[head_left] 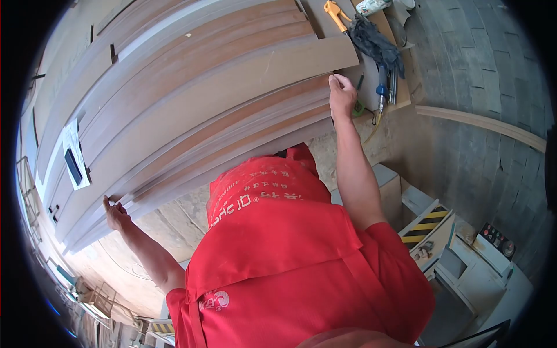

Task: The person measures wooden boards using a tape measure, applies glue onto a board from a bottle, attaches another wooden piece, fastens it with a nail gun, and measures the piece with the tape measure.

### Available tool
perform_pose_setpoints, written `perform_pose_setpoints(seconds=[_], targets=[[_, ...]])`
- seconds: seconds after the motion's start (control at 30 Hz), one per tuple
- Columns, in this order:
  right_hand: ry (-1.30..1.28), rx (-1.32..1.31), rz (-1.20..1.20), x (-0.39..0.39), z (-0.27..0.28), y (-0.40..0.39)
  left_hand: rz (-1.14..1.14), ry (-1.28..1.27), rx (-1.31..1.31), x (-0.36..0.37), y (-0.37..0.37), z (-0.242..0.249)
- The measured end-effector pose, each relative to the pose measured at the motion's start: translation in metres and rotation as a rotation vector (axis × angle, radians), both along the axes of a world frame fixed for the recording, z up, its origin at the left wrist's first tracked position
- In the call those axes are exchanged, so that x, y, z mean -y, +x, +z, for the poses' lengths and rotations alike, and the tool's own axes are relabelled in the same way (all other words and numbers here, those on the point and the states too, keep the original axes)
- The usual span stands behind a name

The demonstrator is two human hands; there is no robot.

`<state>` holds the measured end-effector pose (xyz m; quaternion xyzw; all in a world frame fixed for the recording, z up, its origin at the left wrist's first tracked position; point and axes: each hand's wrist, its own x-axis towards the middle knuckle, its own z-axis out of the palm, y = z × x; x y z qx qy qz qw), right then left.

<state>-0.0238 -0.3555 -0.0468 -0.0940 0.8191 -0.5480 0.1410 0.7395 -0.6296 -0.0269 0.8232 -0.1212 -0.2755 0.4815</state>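
Long brown and greyish boards [232,87] lie side by side across the work surface. At the right end of one long reddish-brown strip [249,114], my right hand [342,95] pinches the edge, thumb and fingers together. Far to the left, my left hand [118,214] is at the other end of the strips, its fingers curled at the edge. A wide tan board [278,65] lies just beyond the strip.
Beyond my right hand are dark gloves [374,43], an orange-handled tool [335,13] and an air gun with a blue fitting [382,84]. A black phone-like object [73,166] rests on white paper at left. Machinery [464,261] stands at lower right.
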Motion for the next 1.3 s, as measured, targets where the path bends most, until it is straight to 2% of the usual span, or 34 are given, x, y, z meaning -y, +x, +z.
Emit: perform_pose_setpoints(seconds=[0.5,0.7,0.73,0.77,0.8,0.83,0.87,0.9,0.93,0.97,1.0,1.07,1.13,1.23,1.3], targets=[[-0.056,0.063,-0.007,0.001,-0.002,-0.002,-0.011,0.08,0.033,0.005,-0.005,-0.018],[-0.076,-0.006,-0.022,-0.002,-0.013,-0.01,-0.037,0.085,0.049,0.006,-0.007,-0.026],[0.008,-0.059,-0.004,-0.005,-0.016,-0.015,-0.109,0.232,0.096,0.01,0.002,-0.033],[0.049,-0.145,0.005,-0.009,-0.026,-0.024,-0.425,0.286,0.256,0.007,0.028,-0.063],[0.039,-0.107,0.013,-0.012,-0.022,-0.024,-0.718,0.349,0.431,0.003,0.058,-0.082],[0.097,-0.155,0.044,-0.015,-0.011,-0.021,-0.466,0.097,-0.072,0.005,0.047,-0.08],[0.173,-0.135,0.05,-0.017,-0.013,-0.023,-0.546,0.136,-0.092,-0.002,0.043,-0.07],[0.114,-0.043,0.025,-0.025,-0.026,-0.041,-0.433,0.022,-0.16,-0.014,0.012,-0.057],[0.114,-0.086,0.085,-0.033,-0.034,-0.058,-0.469,0.026,-0.082,-0.018,0.006,-0.064],[0.073,-0.028,0.039,-0.03,-0.03,-0.063,-0.439,0.073,0.002,-0.02,-0.019,-0.047],[0.065,-0.002,0.073,-0.042,-0.04,-0.085,-0.459,0.22,0.226,-0.023,-0.046,-0.03],[0.035,0.06,0.059,-0.051,-0.038,-0.107,-0.307,0.306,0.185,-0.028,-0.09,-0.004],[0.087,-0.024,0.117,-0.057,-0.04,-0.122,-0.15,0.191,0.27,-0.024,-0.086,-0.046],[0.118,-0.046,0.12,-0.055,-0.03,-0.119,-0.11,0.185,0.251,-0.028,-0.102,-0.035],[0.11,-0.036,0.112,-0.055,-0.031,-0.121,-0.16,0.243,0.226,-0.031,-0.108,-0.018]])
